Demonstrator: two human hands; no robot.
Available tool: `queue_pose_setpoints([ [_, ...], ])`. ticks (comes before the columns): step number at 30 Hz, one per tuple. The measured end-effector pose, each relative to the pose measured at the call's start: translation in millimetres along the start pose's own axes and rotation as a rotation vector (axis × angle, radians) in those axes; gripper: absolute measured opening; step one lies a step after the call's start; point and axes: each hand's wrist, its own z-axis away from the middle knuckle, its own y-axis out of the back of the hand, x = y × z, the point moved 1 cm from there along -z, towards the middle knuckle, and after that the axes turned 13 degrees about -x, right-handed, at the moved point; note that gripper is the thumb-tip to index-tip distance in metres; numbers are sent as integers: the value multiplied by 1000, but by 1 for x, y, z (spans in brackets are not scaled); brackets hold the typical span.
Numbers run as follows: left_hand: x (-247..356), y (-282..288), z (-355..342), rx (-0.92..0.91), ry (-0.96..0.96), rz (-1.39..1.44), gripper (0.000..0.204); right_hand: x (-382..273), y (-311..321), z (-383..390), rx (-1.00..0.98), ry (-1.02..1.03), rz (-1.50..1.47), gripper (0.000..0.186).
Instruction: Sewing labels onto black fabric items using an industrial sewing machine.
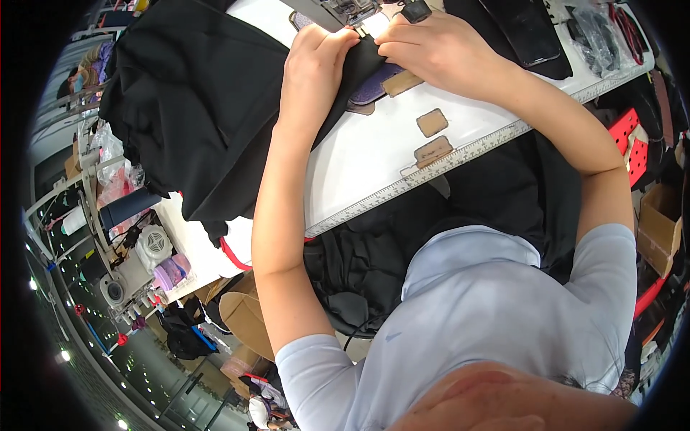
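Observation:
A sewing machine head (pixel 338 10) stands at the top centre, its presser foot between my two hands. My left hand (pixel 314 72) has its fingertips closed on a large piece of black fabric (pixel 187 115), just left of the foot. My right hand (pixel 431 54) is curled on the same fabric right of the foot, its fingertips partly hidden. The fabric drapes over the white, ruler-edged table (pixel 366 158) to the left. Beside the hands lie a purple mat (pixel 370 90) and several tan patches (pixel 431 123) on the tabletop.
A dark flat object (pixel 528 32), plastic bags (pixel 596 39) and red cords sit at the upper right. Black cloth (pixel 359 266) hangs below the table edge. A red perforated bin (pixel 625 147) and cardboard box (pixel 658 230) stand right. Another person (pixel 260 409) is at the lower left.

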Motion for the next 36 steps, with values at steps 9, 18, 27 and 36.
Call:
queue_pose_setpoints([
  [9, -11, 3, -4, -4, 20, -1, 11, 7, -16, -3, 70, 1, 133, 16],
  [18, 33, 30, -12, -246, 22, -167, 43, 1, -8, 3, 105, 1, -52, 12],
  [27, 65, 65, 48, -130, 859, 760, 22, -37, 11, 25, 111, -144, -461, 23],
  [36, 125, 99, 73, 137, 765, 1264, 23, -99, 41, 13, 71, -370, -1283, 23],
])
